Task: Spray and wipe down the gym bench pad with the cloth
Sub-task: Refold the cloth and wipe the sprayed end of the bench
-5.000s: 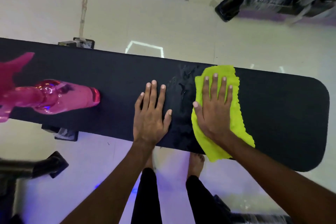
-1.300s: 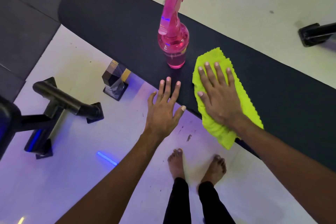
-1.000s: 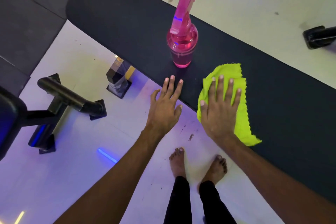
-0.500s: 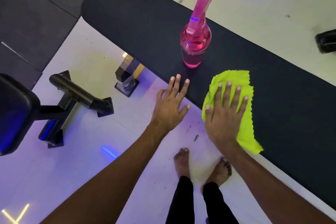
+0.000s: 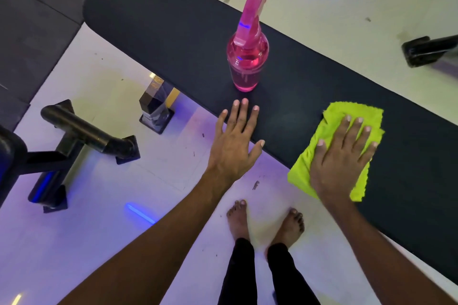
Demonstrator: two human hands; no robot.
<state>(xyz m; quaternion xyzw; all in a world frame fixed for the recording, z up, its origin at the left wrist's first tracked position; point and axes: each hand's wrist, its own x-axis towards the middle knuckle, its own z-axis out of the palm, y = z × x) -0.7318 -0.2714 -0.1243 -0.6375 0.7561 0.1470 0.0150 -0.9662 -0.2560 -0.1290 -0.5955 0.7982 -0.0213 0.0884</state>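
Cloth (image 5: 332,146) (under right hand (image 5: 340,156)) has slid rightward from bottle (image 5: 247,62).

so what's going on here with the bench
A person is wiping down a black gym bench pad. Their right hand presses flat on a yellow-green cloth near the pad's front edge, part of the cloth hanging over it. The left hand is open, fingers spread, reaching over the edge just short of a pink spray bottle that stands upright on the pad.

The spray bottle (image 5: 247,62) stands on the bench pad (image 5: 158,22), left of the cloth (image 5: 352,112).
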